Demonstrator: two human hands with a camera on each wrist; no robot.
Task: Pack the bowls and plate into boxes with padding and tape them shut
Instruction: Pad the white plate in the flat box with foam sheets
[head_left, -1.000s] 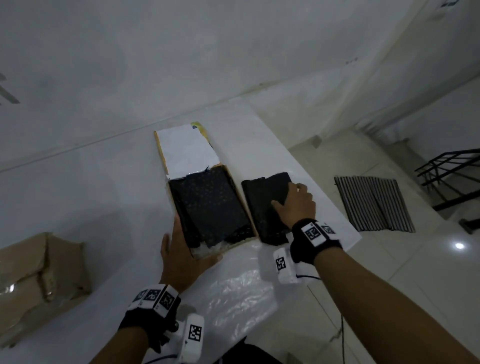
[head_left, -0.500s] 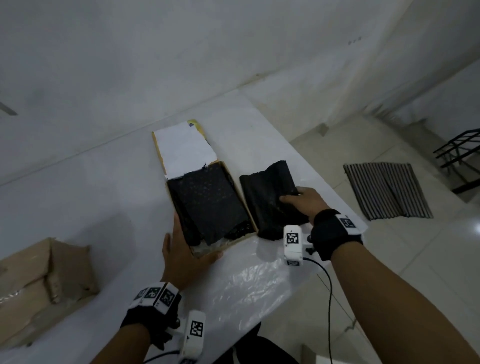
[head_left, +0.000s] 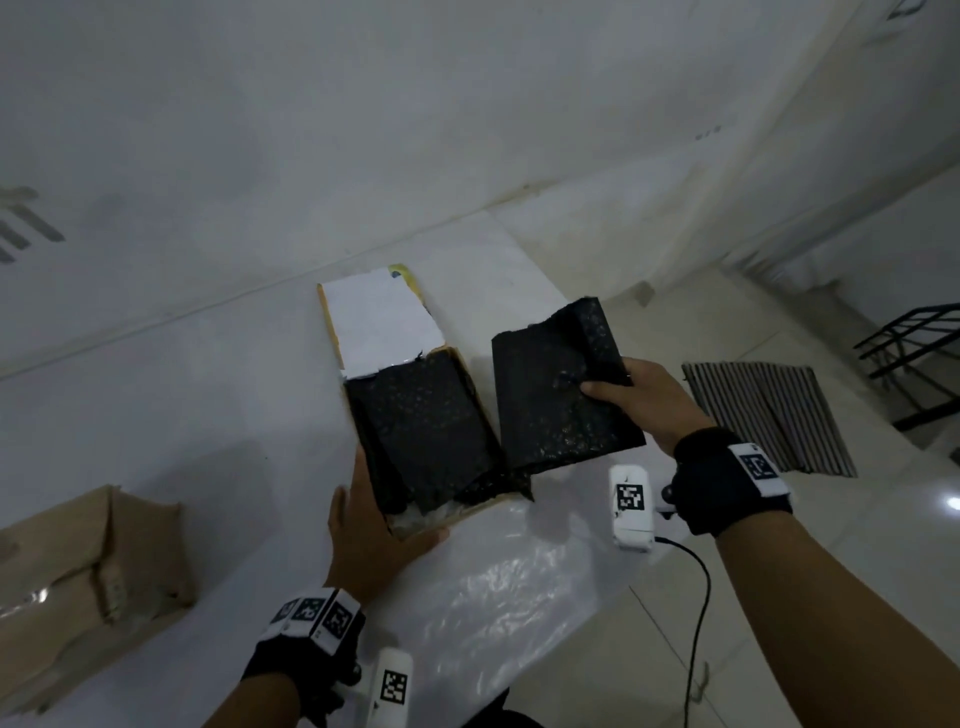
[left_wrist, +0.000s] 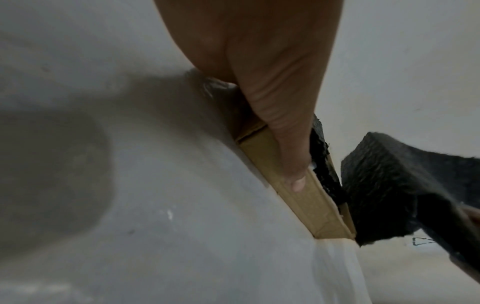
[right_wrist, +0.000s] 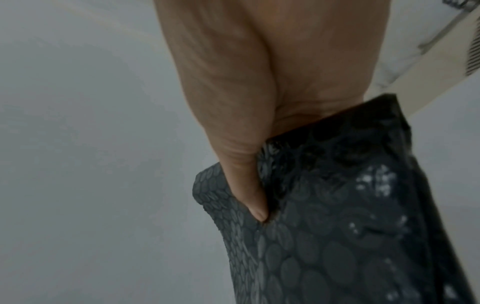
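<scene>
A shallow cardboard box (head_left: 470, 512) lies open on the white table (head_left: 156, 415), its white lid flap (head_left: 376, 322) folded back. Black bubble wrap (head_left: 421, 426) fills the box. My left hand (head_left: 376, 525) braces the box's near left corner, fingers straight along its side. In the left wrist view the thumb (left_wrist: 291, 160) lies along the box wall (left_wrist: 309, 205). My right hand (head_left: 610, 379) grips a folded piece of black bubble wrap (head_left: 550, 410) by its right edge and holds it lifted just right of the box. The right wrist view shows the thumb (right_wrist: 249, 189) pressed into the wrap (right_wrist: 337, 226). No bowls or plate show.
A clear plastic sheet (head_left: 493, 587) lies on the table near me. A crumpled brown cardboard box (head_left: 88, 571) sits at the left. The table edge runs just right of the held wrap. Below it are a striped mat (head_left: 769, 421) and a black metal rail (head_left: 914, 338).
My right hand went from resting flat on the folded wrap to gripping its right edge and lifting it off the table. The left hand has stayed at the box corner.
</scene>
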